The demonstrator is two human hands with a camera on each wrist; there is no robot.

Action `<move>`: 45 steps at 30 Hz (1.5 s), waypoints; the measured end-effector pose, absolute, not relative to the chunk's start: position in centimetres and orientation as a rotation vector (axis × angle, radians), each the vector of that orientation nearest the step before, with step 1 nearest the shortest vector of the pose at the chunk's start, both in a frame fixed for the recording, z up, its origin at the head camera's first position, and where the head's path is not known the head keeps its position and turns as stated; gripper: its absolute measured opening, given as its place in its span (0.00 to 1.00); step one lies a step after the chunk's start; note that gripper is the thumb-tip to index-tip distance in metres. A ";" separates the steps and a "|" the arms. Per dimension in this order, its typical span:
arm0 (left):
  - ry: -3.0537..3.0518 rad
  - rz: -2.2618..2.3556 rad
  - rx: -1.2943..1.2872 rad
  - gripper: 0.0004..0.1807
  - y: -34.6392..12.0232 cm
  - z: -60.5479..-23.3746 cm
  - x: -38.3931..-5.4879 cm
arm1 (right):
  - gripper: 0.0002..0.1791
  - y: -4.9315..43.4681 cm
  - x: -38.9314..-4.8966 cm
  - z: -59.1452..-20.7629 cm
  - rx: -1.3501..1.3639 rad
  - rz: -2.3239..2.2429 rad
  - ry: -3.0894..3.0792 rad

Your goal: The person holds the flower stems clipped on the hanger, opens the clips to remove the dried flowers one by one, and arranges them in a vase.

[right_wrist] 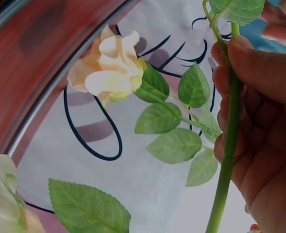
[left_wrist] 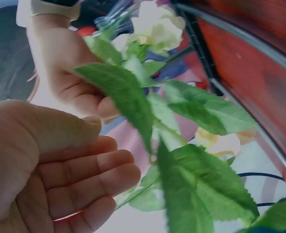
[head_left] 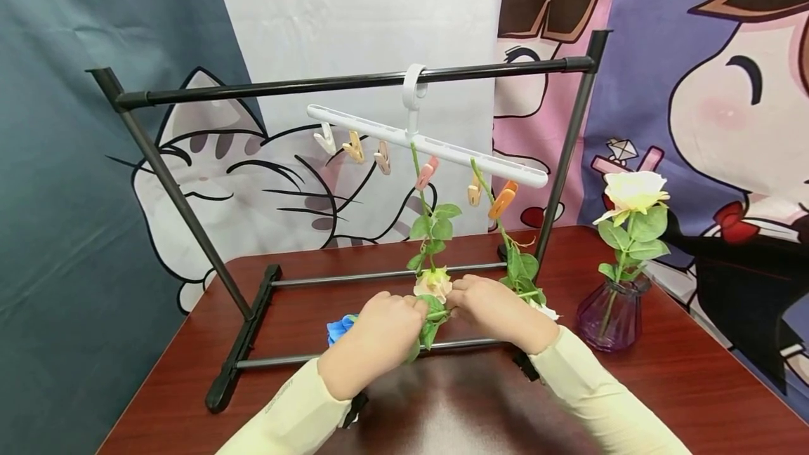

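Observation:
My right hand point(head_left: 489, 304) grips the green stem point(right_wrist: 231, 131) of a flower, fingers curled behind it and thumb along it. A blue bloom point(head_left: 340, 328) shows beside my left forearm. My left hand point(head_left: 388, 325) is at the leaves point(left_wrist: 196, 179), its fingers loosely bent with nothing between thumb and fingers in the left wrist view. Behind the hands a peach rose point(head_left: 433, 285) hangs head down from a pink clip point(head_left: 426, 173) on a white hanger point(head_left: 455, 153). A white rose point(head_left: 543, 310), partly hidden by my right wrist, hangs below an orange clip point(head_left: 503, 199).
A black rack point(head_left: 303, 88) carries the hanger on its top bar, with several other clips on the hanger's left half. To the right, a purple glass vase point(head_left: 609, 318) holds a cream rose point(head_left: 634, 195). A red-brown table point(head_left: 170, 385) lies beneath.

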State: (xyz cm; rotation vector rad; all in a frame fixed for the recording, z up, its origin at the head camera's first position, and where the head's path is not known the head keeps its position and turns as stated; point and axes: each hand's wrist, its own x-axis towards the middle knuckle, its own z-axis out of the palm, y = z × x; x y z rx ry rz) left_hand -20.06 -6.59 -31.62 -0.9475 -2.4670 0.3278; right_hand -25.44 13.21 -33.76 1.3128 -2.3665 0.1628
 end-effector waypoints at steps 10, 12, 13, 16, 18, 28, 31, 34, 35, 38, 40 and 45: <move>-2.148 0.019 -0.958 0.08 -8.7 -29.4 -19.4 | 0.09 14.4 -25.5 -32.8 1.281 0.200 -2.330; -2.108 -0.034 -0.943 0.06 -9.4 -28.8 -19.3 | 0.08 14.7 -25.5 -32.6 1.268 0.213 -2.349; -2.096 -0.063 -0.934 0.05 -9.7 -28.5 -19.2 | 0.08 14.9 -25.5 -32.5 1.262 0.219 -2.357; -2.087 -0.138 -0.898 0.05 -10.8 -27.8 -19.1 | 0.08 15.5 -25.6 -32.2 1.247 0.243 -2.368; -2.088 -0.167 -0.874 0.08 -11.4 -27.7 -19.2 | 0.08 15.8 -25.6 -32.0 1.242 0.256 -2.367; -2.071 -0.709 -0.736 0.08 -13.5 -30.0 -20.6 | 0.09 17.7 -25.7 -31.7 1.216 0.318 -2.324; -2.069 -0.941 -0.644 0.07 -14.0 -30.5 -21.4 | 0.10 18.3 -25.8 -31.6 1.210 0.356 -2.305; -2.094 -1.073 -0.557 0.07 -14.3 -31.0 -21.9 | 0.10 19.2 -25.9 -31.5 1.198 0.396 -2.293; -2.105 -1.099 -0.534 0.07 -14.4 -31.2 -22.0 | 0.10 19.5 -25.9 -31.4 1.194 0.412 -2.286; -2.134 -1.148 -0.495 0.07 -14.3 -31.6 -22.4 | 0.11 20.4 -25.8 -31.0 1.180 0.448 -2.256; -2.141 -1.158 -0.494 0.07 -14.1 -32.0 -22.7 | 0.11 21.0 -25.8 -30.7 1.174 0.463 -2.225; -2.071 -1.181 -0.528 0.06 -13.3 -32.8 -23.1 | 0.13 22.3 -25.9 -30.2 1.136 0.511 -2.171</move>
